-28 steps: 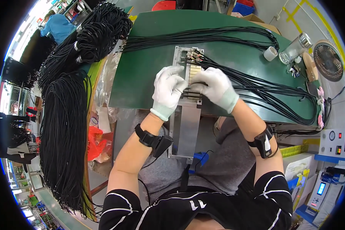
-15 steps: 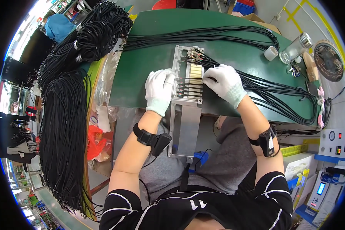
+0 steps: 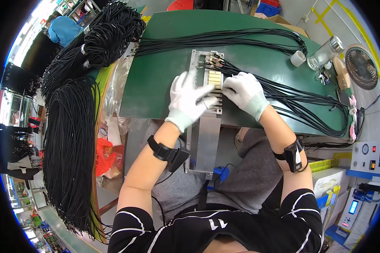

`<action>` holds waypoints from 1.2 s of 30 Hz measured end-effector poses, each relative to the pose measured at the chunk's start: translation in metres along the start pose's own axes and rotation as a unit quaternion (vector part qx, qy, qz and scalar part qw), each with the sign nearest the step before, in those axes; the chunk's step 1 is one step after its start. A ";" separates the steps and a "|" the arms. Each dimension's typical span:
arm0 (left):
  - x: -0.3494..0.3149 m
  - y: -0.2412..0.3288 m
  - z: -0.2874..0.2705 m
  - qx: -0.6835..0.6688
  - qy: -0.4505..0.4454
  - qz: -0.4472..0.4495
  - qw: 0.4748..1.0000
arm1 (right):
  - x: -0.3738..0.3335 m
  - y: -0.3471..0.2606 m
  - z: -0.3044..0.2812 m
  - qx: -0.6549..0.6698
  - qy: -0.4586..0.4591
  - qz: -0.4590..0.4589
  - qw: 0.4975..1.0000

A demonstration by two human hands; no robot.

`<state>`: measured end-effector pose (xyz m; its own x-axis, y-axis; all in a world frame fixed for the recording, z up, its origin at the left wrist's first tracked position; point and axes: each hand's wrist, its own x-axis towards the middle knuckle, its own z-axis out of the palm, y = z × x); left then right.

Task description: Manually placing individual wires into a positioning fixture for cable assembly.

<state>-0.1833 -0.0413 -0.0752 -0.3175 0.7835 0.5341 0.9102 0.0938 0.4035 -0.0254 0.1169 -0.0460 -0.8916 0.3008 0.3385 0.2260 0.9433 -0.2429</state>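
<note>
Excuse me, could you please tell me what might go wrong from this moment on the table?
1. The left hand is spread over the metal fixture; a finger could perhaps catch the thin black cables lying across it and shift them.
2. The far cable bundle curves close to the white cup; if it is tugged, it might push the cup.

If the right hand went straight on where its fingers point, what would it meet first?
Probably the metal fixture, just left of the right hand; depth and any contact are unclear.
</note>
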 end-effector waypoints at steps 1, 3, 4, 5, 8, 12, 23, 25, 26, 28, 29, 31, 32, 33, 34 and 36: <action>0.000 0.005 0.000 0.062 -0.016 0.043 0.997 | 0.000 0.000 0.001 -0.007 -0.003 0.003 1.000; 0.004 0.005 -0.001 0.067 -0.045 0.030 0.996 | 0.007 0.006 -0.002 -0.031 0.052 0.016 0.998; 0.005 0.004 0.000 0.070 -0.075 0.015 0.995 | 0.012 0.012 -0.004 -0.054 0.104 0.029 0.993; 0.006 0.004 0.001 0.074 -0.105 -0.001 0.992 | 0.015 0.017 -0.005 -0.077 0.156 0.042 0.984; 0.001 0.000 0.003 0.051 -0.081 0.012 0.995 | 0.020 0.031 -0.001 -0.082 0.095 0.079 0.989; 0.002 -0.011 0.010 0.019 -0.045 0.030 0.998 | 0.017 0.042 -0.005 -0.066 0.068 0.111 0.989; 0.009 -0.012 0.007 -0.151 0.086 -0.010 0.985 | 0.017 -0.016 0.002 0.107 0.101 -0.052 0.988; 0.009 -0.014 0.004 -0.174 0.082 -0.003 0.981 | 0.018 -0.016 0.005 0.179 0.047 -0.044 0.982; 0.008 -0.015 0.003 -0.175 0.080 -0.002 0.981 | 0.016 -0.011 0.003 0.179 0.047 -0.042 0.982; 0.008 -0.020 -0.002 -0.144 0.098 -0.060 0.983 | 0.012 0.008 -0.007 0.153 0.041 0.022 0.987; 0.008 -0.022 -0.003 -0.129 0.105 -0.088 0.982 | 0.010 0.012 -0.009 0.140 0.037 0.056 0.988; 0.008 -0.024 -0.002 -0.111 0.096 -0.089 0.985 | 0.009 0.012 -0.006 0.120 0.041 0.034 0.991; 0.008 -0.026 -0.002 -0.093 0.087 -0.088 0.988 | 0.009 0.012 -0.004 0.100 0.045 0.013 0.994; 0.008 -0.026 -0.001 -0.075 0.078 -0.088 0.990 | 0.008 0.012 -0.003 0.080 0.050 -0.009 0.996; 0.008 -0.027 0.000 -0.075 0.078 -0.088 0.990 | 0.008 0.012 -0.003 0.080 0.050 -0.008 0.996; 0.007 -0.028 0.002 -0.093 0.067 -0.106 0.988 | 0.006 0.012 -0.004 0.053 0.031 0.014 0.998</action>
<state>-0.2105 -0.0373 -0.0842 -0.5393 0.6692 0.5112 0.7586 0.1224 0.6400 -0.0260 0.1308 -0.0430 -0.8591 0.3373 0.3850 0.2043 0.9156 -0.3463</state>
